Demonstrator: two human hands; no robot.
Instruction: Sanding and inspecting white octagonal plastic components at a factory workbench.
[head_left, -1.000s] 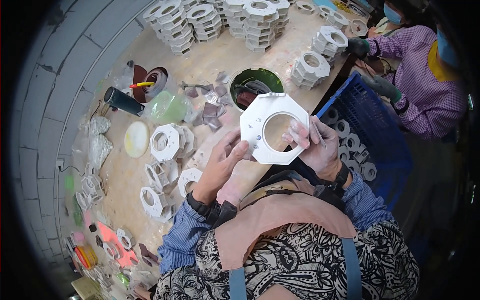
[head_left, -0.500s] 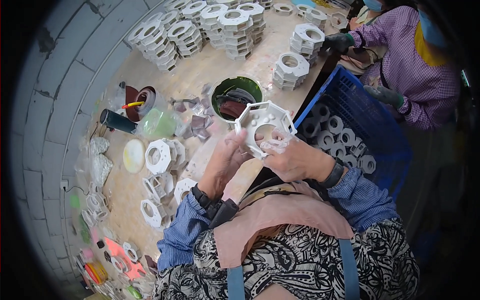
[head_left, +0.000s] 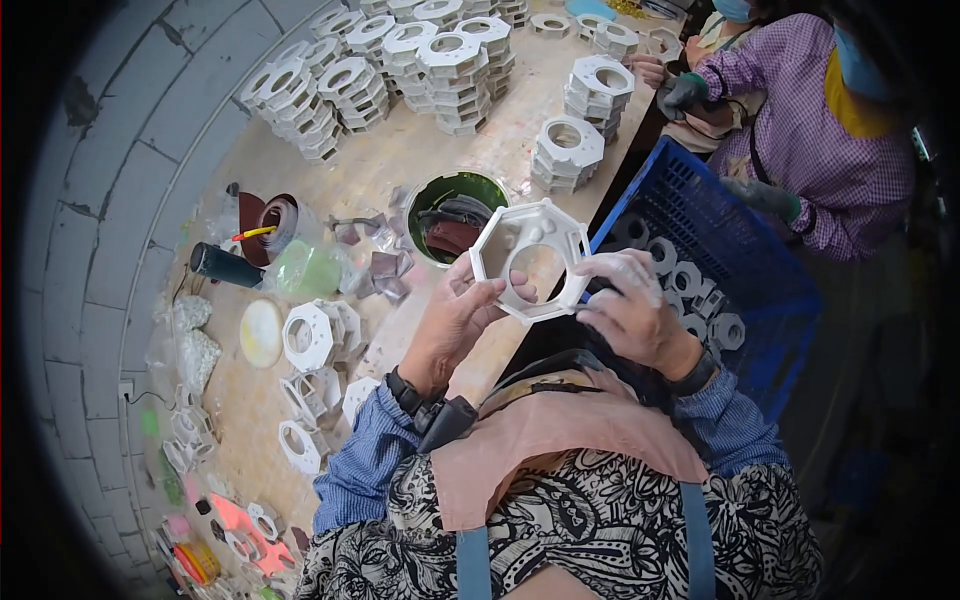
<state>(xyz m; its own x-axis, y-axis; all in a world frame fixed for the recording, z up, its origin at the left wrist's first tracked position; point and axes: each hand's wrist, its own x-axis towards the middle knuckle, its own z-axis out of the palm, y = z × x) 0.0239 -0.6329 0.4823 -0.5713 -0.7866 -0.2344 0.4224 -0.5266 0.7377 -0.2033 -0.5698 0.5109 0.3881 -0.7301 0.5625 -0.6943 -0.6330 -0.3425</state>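
A white octagonal plastic frame (head_left: 487, 245) with a large round hole is held up in front of me, tilted. My left hand (head_left: 455, 312) grips its left lower side, the thumb lying on the rim and fingertips showing through the hole. At the right side wall of the frame is my right hand (head_left: 640, 312), its whitish, dusty fingers curled against that edge. Whether a small piece of something sits under those fingers is hidden. Just beyond the frame, on the table, stands a round green-lined tub (head_left: 413, 215) with dark and brown-red sheets or scraps inside.
Stacks of white octagonal frames (head_left: 455, 75) cover the far table (head_left: 330, 180). More frames (head_left: 305, 338) lie at left near a dark green cylinder (head_left: 225, 265) and a sandpaper roll (head_left: 277, 220). A blue crate (head_left: 720, 220) holds white parts at right, beside a co-worker's gloved hand (head_left: 765, 196).
The frame has turned to face me more squarely. My right hand has moved from its lower front to its right edge, fingers loosening. The co-worker's far hand has shifted.
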